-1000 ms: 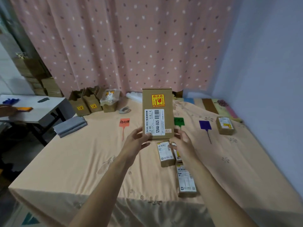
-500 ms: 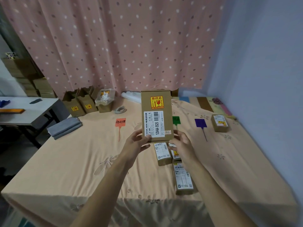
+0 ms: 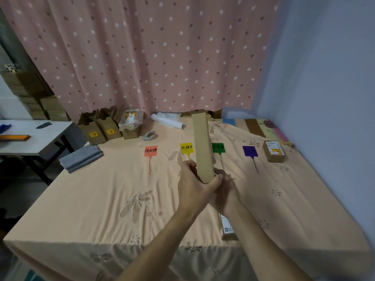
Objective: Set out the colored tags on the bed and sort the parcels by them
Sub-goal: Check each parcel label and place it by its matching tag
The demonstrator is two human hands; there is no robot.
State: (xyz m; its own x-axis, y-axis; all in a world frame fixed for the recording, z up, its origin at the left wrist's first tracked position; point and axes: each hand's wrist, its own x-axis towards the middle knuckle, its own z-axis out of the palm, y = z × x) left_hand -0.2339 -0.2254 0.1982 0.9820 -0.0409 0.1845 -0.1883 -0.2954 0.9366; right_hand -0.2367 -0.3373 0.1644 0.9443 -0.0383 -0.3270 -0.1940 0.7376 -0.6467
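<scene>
While left hand (image 3: 192, 186) and right hand (image 3: 225, 190) grip it, the parcel (image 3: 203, 147) stands upright.

Bed (image 3: 81, 209) carries orange tag (image 3: 150, 152), yellow tag (image 3: 185, 148), green tag (image 3: 220, 148) and purple tag (image 3: 250, 151) in a row; labelled parcel (image 3: 273, 151) just right of purple tag.

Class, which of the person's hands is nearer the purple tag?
Right. The right hand is left of the purple tag; the left hand is farther left, across the parcel.

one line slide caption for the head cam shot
Left hand and right hand grip an upright parcel by its lower end over the bed, before orange tag, yellow tag, green tag, purple tag.
</scene>
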